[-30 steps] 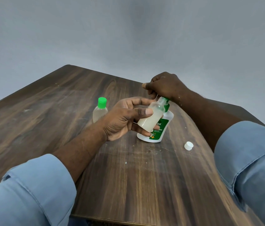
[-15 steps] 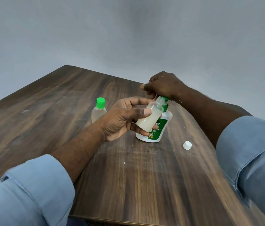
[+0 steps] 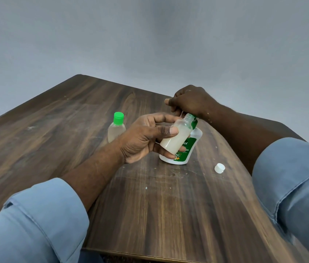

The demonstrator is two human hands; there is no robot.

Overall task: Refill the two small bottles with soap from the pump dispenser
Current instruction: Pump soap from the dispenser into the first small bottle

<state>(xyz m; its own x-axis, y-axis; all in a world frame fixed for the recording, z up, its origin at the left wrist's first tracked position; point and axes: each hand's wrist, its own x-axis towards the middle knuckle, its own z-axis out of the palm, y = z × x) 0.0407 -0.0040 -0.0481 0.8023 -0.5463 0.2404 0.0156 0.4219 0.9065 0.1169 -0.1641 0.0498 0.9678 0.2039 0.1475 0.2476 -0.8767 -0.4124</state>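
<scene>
My left hand grips a small open bottle, tilted, roughly two-thirds full of whitish soap, its mouth up under the pump's spout. My right hand is closed over the top of the pump dispenser, a white bottle with a green label that stands on the wooden table; the pump head is mostly hidden by the hand. A second small clear bottle with a green cap stands upright left of my left hand. A white cap lies on the table to the right of the dispenser.
The table's near edge runs along the bottom and its right edge slants close past my right forearm. Small white specks dot the wood near the dispenser. A plain grey wall is behind the table.
Both hands, the small bottle and the dispenser stay almost where they were; the view has shifted slightly. The soap level in the held bottle looks about the same.
</scene>
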